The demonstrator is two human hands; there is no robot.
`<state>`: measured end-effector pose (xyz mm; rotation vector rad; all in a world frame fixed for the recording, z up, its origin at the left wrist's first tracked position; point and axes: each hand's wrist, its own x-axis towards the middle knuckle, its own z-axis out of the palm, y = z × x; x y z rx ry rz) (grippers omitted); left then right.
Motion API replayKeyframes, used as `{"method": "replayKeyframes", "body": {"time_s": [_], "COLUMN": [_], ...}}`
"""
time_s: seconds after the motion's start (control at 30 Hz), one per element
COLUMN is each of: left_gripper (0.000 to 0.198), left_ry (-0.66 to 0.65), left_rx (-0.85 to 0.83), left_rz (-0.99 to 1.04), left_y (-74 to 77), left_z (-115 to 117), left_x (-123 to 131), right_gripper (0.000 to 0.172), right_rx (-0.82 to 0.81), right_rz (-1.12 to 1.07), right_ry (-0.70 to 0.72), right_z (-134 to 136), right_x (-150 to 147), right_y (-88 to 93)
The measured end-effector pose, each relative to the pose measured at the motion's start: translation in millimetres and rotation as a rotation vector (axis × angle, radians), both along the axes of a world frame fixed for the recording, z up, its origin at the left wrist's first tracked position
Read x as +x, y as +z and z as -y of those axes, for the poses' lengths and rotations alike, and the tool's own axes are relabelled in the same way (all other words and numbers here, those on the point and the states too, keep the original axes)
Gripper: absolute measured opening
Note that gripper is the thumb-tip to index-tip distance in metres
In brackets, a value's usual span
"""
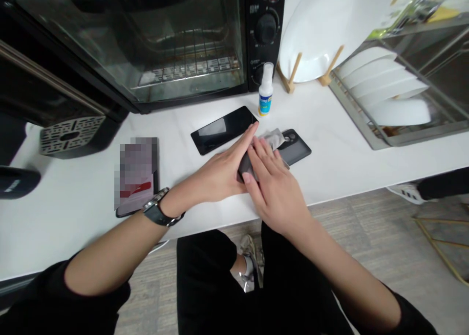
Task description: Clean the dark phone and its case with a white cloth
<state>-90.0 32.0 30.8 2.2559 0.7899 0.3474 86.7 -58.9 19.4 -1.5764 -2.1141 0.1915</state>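
A black phone (293,149) lies back-up on the white counter (348,164), camera end to the right. My left hand (220,173) rests flat on its near end, fingers stretched toward a second black phone (223,129) lying screen-up. My right hand (273,188) lies over the first phone with fingers pressed flat on a grey cloth (271,139) that covers part of it. A small white spray bottle (265,90) with a blue label stands just behind the phones. A watch sits on my left wrist.
A black toaster oven (146,41) stands at the back left, and a black appliance (69,129) beside it. A third phone (137,176) lies left. A white plate on a wooden stand (318,36) and a dish rack (388,95) with plates fill the right.
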Motion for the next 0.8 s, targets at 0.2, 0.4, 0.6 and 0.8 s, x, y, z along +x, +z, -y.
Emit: {"method": "replayKeyframes", "body": {"time_s": [0.2, 0.4, 0.6, 0.8], "left_gripper": [0.132, 0.134, 0.13, 0.136], "left_ry": [0.055, 0.061, 0.023, 0.033], "left_rx": [-0.042, -0.036, -0.029, 0.003], "left_rz": [-0.012, -0.032, -0.018, -0.03], "left_y": [1.7, 1.0, -0.2, -1.5], "left_z": [4, 4, 7, 7], "left_x": [4, 2, 1, 1], "right_gripper": [0.081, 0.093, 0.086, 0.071], "right_rx": [0.029, 0.084, 0.105, 0.201], "right_rz": [0.097, 0.13, 0.193, 0.26], "right_ry": [-0.109, 0.125, 0.136, -0.066], "right_z": [7, 3, 29, 31], "right_x": [25, 4, 25, 56], "right_y": [-10.9, -15.1, -10.5, -5.4]}}
